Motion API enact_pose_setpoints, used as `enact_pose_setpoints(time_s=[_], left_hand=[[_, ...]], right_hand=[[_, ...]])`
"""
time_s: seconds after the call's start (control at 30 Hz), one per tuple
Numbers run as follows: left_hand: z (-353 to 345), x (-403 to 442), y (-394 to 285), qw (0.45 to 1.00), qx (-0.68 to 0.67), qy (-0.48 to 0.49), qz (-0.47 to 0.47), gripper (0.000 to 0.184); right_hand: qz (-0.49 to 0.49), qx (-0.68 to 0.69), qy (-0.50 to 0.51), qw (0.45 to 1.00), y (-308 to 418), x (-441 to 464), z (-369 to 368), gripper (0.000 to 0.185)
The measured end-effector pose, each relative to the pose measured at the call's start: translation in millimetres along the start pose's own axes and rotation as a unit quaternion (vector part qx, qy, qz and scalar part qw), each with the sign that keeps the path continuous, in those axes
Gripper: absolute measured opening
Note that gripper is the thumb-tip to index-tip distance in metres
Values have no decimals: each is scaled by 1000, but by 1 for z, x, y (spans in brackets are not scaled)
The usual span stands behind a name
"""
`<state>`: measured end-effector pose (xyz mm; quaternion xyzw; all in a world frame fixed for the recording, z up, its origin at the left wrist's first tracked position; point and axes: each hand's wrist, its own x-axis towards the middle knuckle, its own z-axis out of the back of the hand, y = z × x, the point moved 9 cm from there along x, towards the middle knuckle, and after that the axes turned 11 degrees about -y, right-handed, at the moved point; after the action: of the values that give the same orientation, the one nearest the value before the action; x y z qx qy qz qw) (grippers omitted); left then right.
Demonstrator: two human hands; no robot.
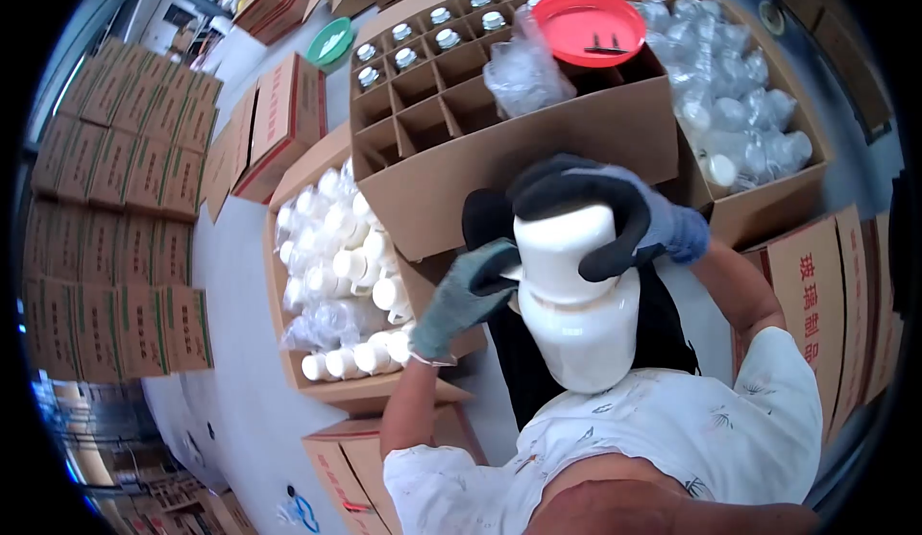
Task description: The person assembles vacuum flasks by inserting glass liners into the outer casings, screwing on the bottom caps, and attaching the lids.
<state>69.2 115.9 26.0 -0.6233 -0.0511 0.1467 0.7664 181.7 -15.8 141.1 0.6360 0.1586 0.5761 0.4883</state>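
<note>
Clamped by the gloved right hand around the upper part of a white jug, with fingers spread over the far end and along the side. Closed too, at the side near a small pale projection, perhaps a handle: the gloved left hand. Held between both hands in front of the body, lower end close to the patterned shirt, above dark trousers. Glossy, smooth and rounded, with a narrower waist and a faint band around the middle; impossible to tell whether made as one piece or two. By appearance, partway through: in hand, outside every carton, with no wrapping on.

Just beyond, a divided carton, with capped bottles standing in the farther cells only. On top of it, crumpled clear plastic and a red tray with small dark pieces. To the left, an open box of white cups, some under plastic. To the right, another open box of plastic-wrapped things. Farther left, stacked cartons.
</note>
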Motion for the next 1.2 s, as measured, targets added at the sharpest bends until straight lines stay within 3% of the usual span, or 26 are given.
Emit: enact_pose_setpoints(time_s=[0.07, 0.13, 0.23, 0.27, 0.33, 0.37, 0.4, 0.47, 0.5, 0.53, 0.57, 0.6, 0.63, 0.67, 0.73, 0.8, 0.83, 0.9, 0.93, 0.97, 1.0, 1.03, 1.1, 1.17, 1.2], left_hand=[[-27, -8, 4, 979, 135, 27, -152, 47], [-35, -16, 19, 977, 143, 25, -155, 46], [-7, -40, 73, 988, 110, 7, 111, 45], [5, -53, 86, 989, 60, -44, 127, 45], [26, -78, 107, 977, -40, -146, 152, 44], [33, -85, 111, 971, -22, -176, 161, 49], [45, -97, 129, 939, -91, -239, 229, 51], [32, -91, 81, 888, -288, -286, 216, 55], [41, -90, 88, 898, -282, -301, 152, 53], [36, -78, 62, 963, -84, -253, 37, 47], [30, -72, 36, 959, 112, -243, -91, 41], [27, -62, 43, 970, -58, -234, -45, 41], [24, -53, 51, 938, -256, -234, -1, 40], [21, -45, 58, 873, -419, -245, 39, 40], [20, -38, 56, 897, -344, -277, 16, 40], [17, -30, 49, 858, -417, -301, 12, 40], [14, -27, 49, 815, -489, -309, 16, 39], [21, -29, 32, 893, -237, -374, -76, 40], [17, -32, 40, 878, -255, -404, -35, 41], [13, -35, 48, 859, -274, -432, 5, 41], [9, -27, 46, 898, -199, -391, -4, 43], [6, -19, 50, 930, -122, -346, -14, 46], [2, -9, 64, 969, 37, -244, -29, 50], [6, 1, 56, 975, -60, -213, -21, 51], [9, 10, 45, 945, -235, -228, -3, 50]], right_hand=[[-136, 194, -50, 970, -28, -26, -8, 61], [-82, 86, -61, 991, -34, -34, 0, 61], [-13, -94, -99, 991, -42, -46, 18, 57], [-126, 76, -223, 964, -70, -62, 30, 53], [-273, 111, -297, 908, -100, -73, 55, 51], [-228, 134, -366, 892, -104, -67, 68, 48], [-200, 95, -382, 897, -105, -59, 80, 49], [-77, -125, -370, 917, -129, -35, 104, 51], [-32, -218, -369, 903, -133, -17, 110, 53], [14, -309, -365, 878, -136, 5, 113, 56], [37, -354, -354, 865, -146, 30, 115, 59], [62, -399, -341, 849, -157, 52, 119, 62], [76, -492, -276, 822, -184, 74, 120, 64], [88, -578, -205, 785, -218, 88, 116, 66], [-76, -681, -27, 728, -273, 88, 112, 66], [-157, -667, -19, 728, -262, 93, 116, 65], [-127, -578, -75, 803, -229, 95, 111, 62], [-66, -368, -176, 911, -175, 75, 100, 55], [-101, -60, -193, 974, -176, 47, 84, 53], [-115, 76, -201, 970, -159, 29, 66, 52], [-129, 210, -209, 946, -142, 11, 49, 51], [-129, 164, -226, 951, -115, 4, 45, 52], [-96, 38, -268, 958, -108, -19, 65, 35], [-118, 106, -293, 943, -89, -23, 70, 27], [-44, -52, -213, 975, -68, -30, 50, 36]])
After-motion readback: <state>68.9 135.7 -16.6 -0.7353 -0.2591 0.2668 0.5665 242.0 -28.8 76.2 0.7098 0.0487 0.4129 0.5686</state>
